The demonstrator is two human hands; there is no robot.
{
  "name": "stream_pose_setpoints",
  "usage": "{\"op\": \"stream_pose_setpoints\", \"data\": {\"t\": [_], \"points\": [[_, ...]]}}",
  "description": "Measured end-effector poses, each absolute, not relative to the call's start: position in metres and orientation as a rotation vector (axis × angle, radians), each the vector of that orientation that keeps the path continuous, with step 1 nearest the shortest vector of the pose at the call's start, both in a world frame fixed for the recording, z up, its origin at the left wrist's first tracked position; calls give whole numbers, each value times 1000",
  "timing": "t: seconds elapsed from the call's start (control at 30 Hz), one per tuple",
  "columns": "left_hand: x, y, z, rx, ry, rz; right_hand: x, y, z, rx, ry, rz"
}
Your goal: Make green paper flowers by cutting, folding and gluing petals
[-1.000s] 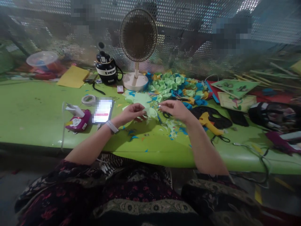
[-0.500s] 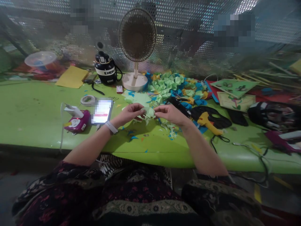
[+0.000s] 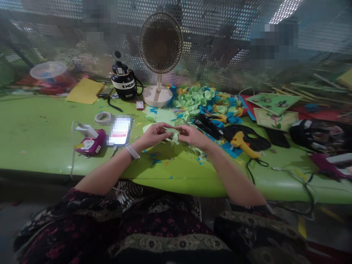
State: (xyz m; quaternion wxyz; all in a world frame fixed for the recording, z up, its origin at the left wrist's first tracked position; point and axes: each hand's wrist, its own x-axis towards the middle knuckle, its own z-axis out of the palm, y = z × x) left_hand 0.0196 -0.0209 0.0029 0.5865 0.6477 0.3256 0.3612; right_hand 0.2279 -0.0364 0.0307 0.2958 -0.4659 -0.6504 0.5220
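Between my two hands is a small folded piece of light green paper [image 3: 172, 134], held just above the table. The fingers of my left hand [image 3: 156, 134] pinch its left side; a white watch band circles that wrist. My right hand [image 3: 192, 135] closes on its right edge, with the fingertips of both hands near each other. Beyond the hands lie light green paper sheets [image 3: 165, 115]. Behind these sits a heap of folded green, blue and yellow paper pieces [image 3: 196, 98]. Small paper scraps [image 3: 156, 161] are scattered nearer to me.
A lit phone [image 3: 120, 131], a tape roll [image 3: 103, 118] and a purple power adapter [image 3: 91, 142] lie left. A fan [image 3: 159, 95] and a black bottle [image 3: 123, 83] stand behind. On the right are a black stapler-like tool [image 3: 208, 126], a yellow glue gun [image 3: 242, 144] and cables.
My right hand has moved slightly left, and my hands are closer together. The green paper is turned and more covered by my fingers.
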Motion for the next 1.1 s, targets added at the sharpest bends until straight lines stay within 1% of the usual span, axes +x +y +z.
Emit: {"op": "stream_pose_setpoints", "data": {"t": [0.3,0.53,0.93,1.0,1.1], "points": [[15,-27,13,1593,632,807,224,-36,25,-1161,-1471,1710],[17,-27,12,1604,707,824,219,-38,23,-1128,-1340,1818],[18,-26,14,1633,743,831,226,-36,27,-1054,-1467,1781],[18,-25,13,1630,759,832,225,-37,27,-1066,-1495,1733],[18,-24,10,1634,772,827,219,-41,25,-1118,-1545,1577]]}}
